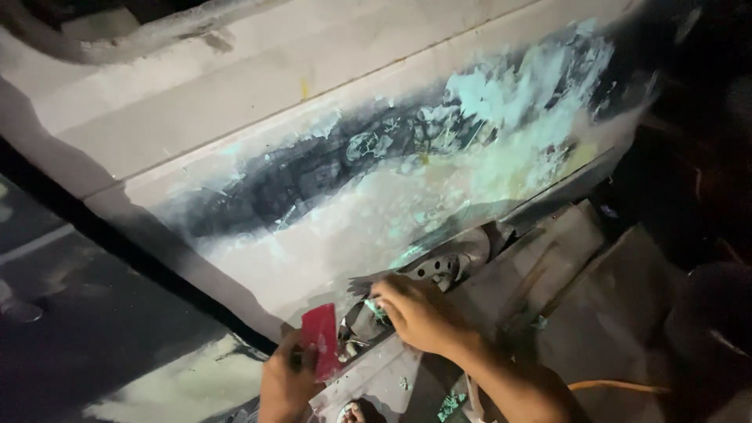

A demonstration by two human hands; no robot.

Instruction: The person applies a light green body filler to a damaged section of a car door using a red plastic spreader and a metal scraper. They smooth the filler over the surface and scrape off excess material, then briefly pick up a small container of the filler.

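My left hand (288, 384) holds a red plastic spreader (321, 338) upright at the lower middle of the head view. My right hand (415, 313) rests just to its right, fingers bent over a metal mixing board (439, 262) smeared with pale green filler; a bit of green filler shows at the fingertips. Above both hands spans a white car body panel (235, 102) with a long dark sanded patch (313, 172) and light green filler (517, 94) spread over it.
A grey board or cardboard sheet (580, 266) lies on the ground at the right. An orange cable (619, 385) runs along the lower right. Dark pavement (94, 313) with a pale smear lies at the left. The far right is in deep shadow.
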